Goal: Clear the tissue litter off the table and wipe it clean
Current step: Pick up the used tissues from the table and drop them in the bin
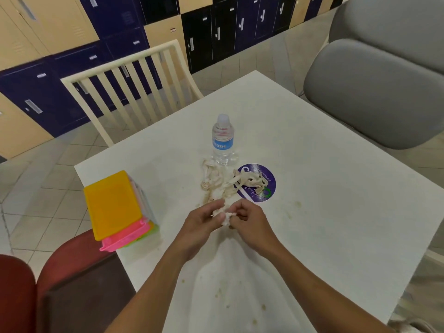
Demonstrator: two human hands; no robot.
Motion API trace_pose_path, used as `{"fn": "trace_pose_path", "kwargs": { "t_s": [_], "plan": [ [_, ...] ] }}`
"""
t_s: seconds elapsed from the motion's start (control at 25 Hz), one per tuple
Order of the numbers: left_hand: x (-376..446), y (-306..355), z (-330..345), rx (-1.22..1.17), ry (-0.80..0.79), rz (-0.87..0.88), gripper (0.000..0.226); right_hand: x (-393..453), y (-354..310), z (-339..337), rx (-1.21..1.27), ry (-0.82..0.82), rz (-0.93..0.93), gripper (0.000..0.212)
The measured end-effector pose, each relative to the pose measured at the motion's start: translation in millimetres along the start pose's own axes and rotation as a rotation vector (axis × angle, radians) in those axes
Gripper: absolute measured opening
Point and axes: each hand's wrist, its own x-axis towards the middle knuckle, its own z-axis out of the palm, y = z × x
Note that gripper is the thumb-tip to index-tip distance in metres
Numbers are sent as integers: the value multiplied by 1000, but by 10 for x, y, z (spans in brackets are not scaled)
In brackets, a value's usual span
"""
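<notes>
Stained tissue litter (223,182) lies twisted in strips on the white table (324,200), partly over a round purple sticker (266,181) and just in front of a water bottle (223,140). Both hands meet near the table's middle over a small white tissue wad (224,214). My left hand (204,219) holds the wad from the left with curled fingers. My right hand (249,218) pinches it from the right. Brownish stains (294,207) dot the table around and below my hands.
A stack of coloured plastic boxes (117,207), yellow on top and pink below, sits at the table's left edge. A cream slatted chair (134,85) stands behind, a grey chair (374,92) at right, a red seat (60,272) at lower left. Lockers line the back.
</notes>
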Motion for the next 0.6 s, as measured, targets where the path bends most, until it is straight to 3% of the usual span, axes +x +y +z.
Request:
{"fn": "trace_pose_path", "kwargs": {
  "t_s": [0.12, 0.32, 0.44, 0.56, 0.6],
  "plan": [
    [51, -7, 23, 37, 175, 5, 27, 192, -20, -39, -43, 0, 30, 16],
    [39, 71, 12, 23, 320, -13, 15, 662, 42, -331, -551, 317, -7, 26],
    [-19, 108, 3, 35, 348, -19, 13, 778, 143, -452, -752, 238, 72, 27],
    [-93, 87, 4, 56, 386, -41, 13, 721, 60, -497, -682, 224, 55, 5],
    [-127, 88, 27, 61, 396, -38, 14, 685, 9, -534, -632, 222, 53, 6]
  ]
}}
